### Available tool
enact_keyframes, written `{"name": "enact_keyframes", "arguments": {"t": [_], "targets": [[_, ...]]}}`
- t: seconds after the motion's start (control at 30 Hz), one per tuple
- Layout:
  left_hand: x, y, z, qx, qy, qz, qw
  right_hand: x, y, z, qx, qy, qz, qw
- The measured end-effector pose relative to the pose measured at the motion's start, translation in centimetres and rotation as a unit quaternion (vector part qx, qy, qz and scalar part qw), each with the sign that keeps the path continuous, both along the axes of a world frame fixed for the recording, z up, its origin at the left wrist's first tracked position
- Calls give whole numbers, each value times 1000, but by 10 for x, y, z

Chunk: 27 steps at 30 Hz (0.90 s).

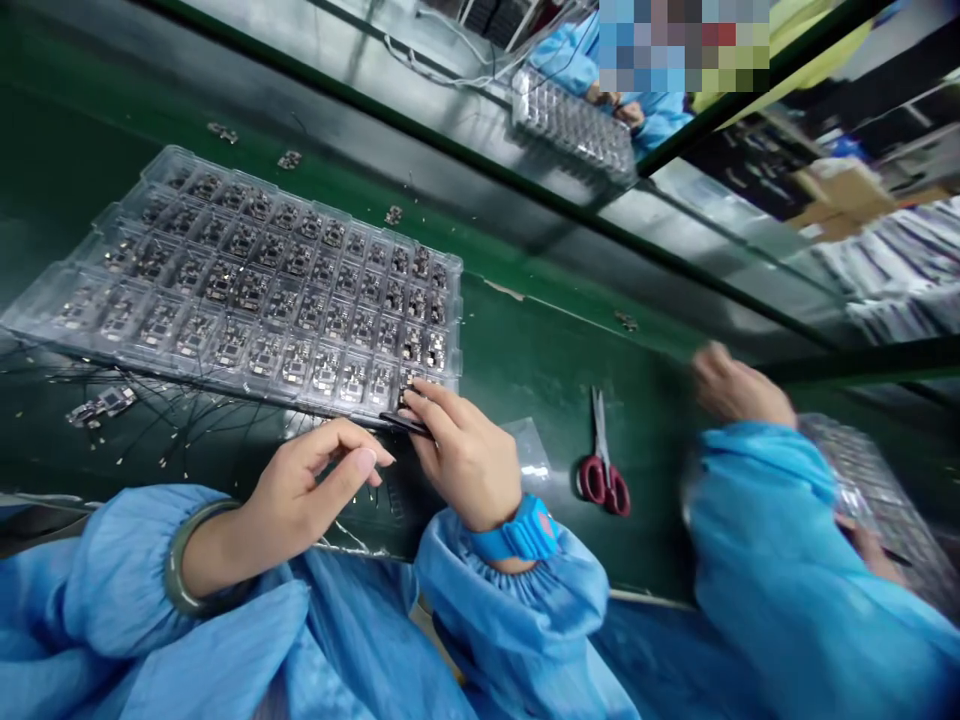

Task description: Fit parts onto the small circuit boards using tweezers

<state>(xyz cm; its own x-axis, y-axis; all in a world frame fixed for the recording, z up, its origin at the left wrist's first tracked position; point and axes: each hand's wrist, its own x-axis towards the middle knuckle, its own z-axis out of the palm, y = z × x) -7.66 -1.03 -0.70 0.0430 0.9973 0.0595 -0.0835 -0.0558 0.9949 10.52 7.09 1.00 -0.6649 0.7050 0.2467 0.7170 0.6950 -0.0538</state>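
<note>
A clear plastic tray point(22, 305) lies at a slant on the left of the bench, its rows of compartments holding small circuit boards point(266, 352). My right hand point(472, 455) is over the tray's near right corner, fingers closed on a slim black tool point(405, 424) that looks like tweezers. Its fingertips are at a circuit board in the corner compartment. Just in front of the tray's near edge, my left hand point(307, 490) has its thumb and fingers drawn together; whatever is between them is hidden.
Thin black wires point(180, 410) and loose boards point(105, 405) lie before the tray. Red-handled scissors point(604, 480) and a clear plastic bag point(529, 450) lie to the right. A co-worker's blurred hand point(739, 385) and another tray point(874, 480) are farther right. Behind runs a green rail point(480, 165).
</note>
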Motion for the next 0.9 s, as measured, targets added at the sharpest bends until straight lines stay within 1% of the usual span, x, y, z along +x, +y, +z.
{"name": "enact_keyframes", "arguments": {"t": [0.1, 0.23, 0.3, 0.37, 0.4, 0.43, 0.47, 0.5, 0.53, 0.57, 0.6, 0.67, 0.77, 0.83, 0.9], "targets": [[1, -1, 0, 71, -4, 38, 997, 0, 0, 0, -9, -7, 1, 1000], [-4, -10, 8, 155, 20, 81, 984, 6, -2, 0, 24, 40, 16, 999], [-16, -18, 14, 189, 87, 107, 972, 12, -6, 3, 45, 72, 8, 996], [-39, -27, 19, 200, 205, 160, 945, 21, -12, 7, 54, 99, -8, 994], [-53, -33, 21, 187, 276, 201, 921, 26, -15, 9, 53, 110, -17, 992], [-69, -38, 21, 156, 347, 241, 893, 31, -19, 10, 49, 118, -26, 991], [-86, -44, 21, 104, 410, 284, 860, 36, -22, 10, 44, 125, -35, 991], [-102, -50, 20, 51, 460, 312, 829, 40, -25, 10, 41, 131, -43, 990], [-117, -55, 18, -2, 498, 317, 807, 43, -28, 8, 38, 134, -51, 989], [-129, -59, 16, -56, 520, 316, 791, 46, -30, 6, 38, 136, -58, 988], [-139, -62, 14, -94, 524, 316, 786, 47, -31, 4, 40, 137, -64, 988], [-151, -66, 9, -135, 490, 310, 803, 48, -32, -1, 47, 132, -72, 988], [-153, -67, 7, -143, 439, 308, 832, 46, -33, -6, 59, 132, -73, 987], [-152, -67, 11, -139, 419, 294, 848, 46, -34, -7, 62, 143, -70, 985], [-152, -69, 16, -142, 379, 283, 870, 47, -38, -7, 49, 169, -59, 983]]}}
